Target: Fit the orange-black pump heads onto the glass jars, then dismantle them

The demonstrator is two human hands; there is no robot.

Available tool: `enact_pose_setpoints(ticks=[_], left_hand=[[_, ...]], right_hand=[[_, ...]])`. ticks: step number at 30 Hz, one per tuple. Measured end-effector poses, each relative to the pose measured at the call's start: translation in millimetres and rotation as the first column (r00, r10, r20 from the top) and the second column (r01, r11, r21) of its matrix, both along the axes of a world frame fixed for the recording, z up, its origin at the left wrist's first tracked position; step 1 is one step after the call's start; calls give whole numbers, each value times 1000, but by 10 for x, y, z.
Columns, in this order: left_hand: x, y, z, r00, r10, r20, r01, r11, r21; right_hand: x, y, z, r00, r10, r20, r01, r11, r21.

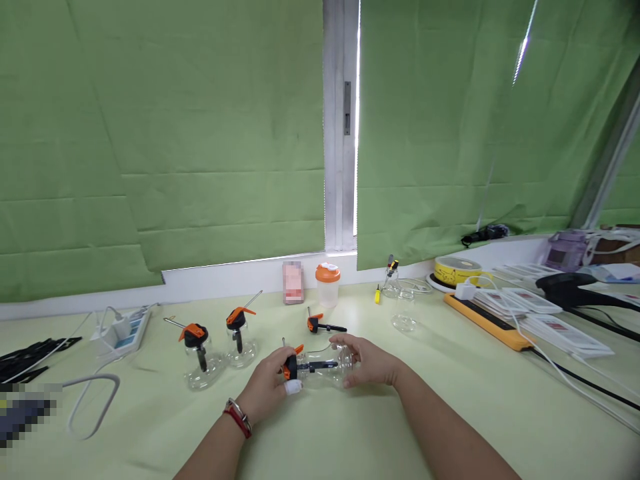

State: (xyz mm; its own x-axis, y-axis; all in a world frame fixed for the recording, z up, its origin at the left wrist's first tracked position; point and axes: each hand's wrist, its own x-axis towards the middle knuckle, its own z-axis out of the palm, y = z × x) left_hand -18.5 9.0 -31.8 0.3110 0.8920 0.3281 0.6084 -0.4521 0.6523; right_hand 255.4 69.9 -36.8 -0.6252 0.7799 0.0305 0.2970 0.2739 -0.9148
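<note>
Bottle point(325, 381) lies sideways over the table point(320, 443), left hand point(267, 380) clamped on its cap point(291, 367), right hand point(373, 363) closed round its base. Cap is at the mouth; tightness cannot be told. Left, two bottles point(199, 363) point(241, 347) stand capped. Beyond, one loose cap point(313, 325) lies unfitted; farther right, one clear bottle point(405, 321) appears uncapped.
</note>
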Motion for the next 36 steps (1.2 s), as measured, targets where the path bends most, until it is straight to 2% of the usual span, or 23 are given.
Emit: enact_pose_setpoints(ticks=[18,30,36], left_hand=[[35,-30,18,1000,2,1,-2,999,36],[16,-1,-22,1000,-6,24,5,1000,22],[5,12,-20,1000,-2,27,1,999,35]], right_hand=[[-38,-6,-12,1000,13,-14,-12,1000,29],[-52,25,-98,992,21,-126,-26,999,-33],[-75,34,-99,973,31,-229,-57,993,-106]])
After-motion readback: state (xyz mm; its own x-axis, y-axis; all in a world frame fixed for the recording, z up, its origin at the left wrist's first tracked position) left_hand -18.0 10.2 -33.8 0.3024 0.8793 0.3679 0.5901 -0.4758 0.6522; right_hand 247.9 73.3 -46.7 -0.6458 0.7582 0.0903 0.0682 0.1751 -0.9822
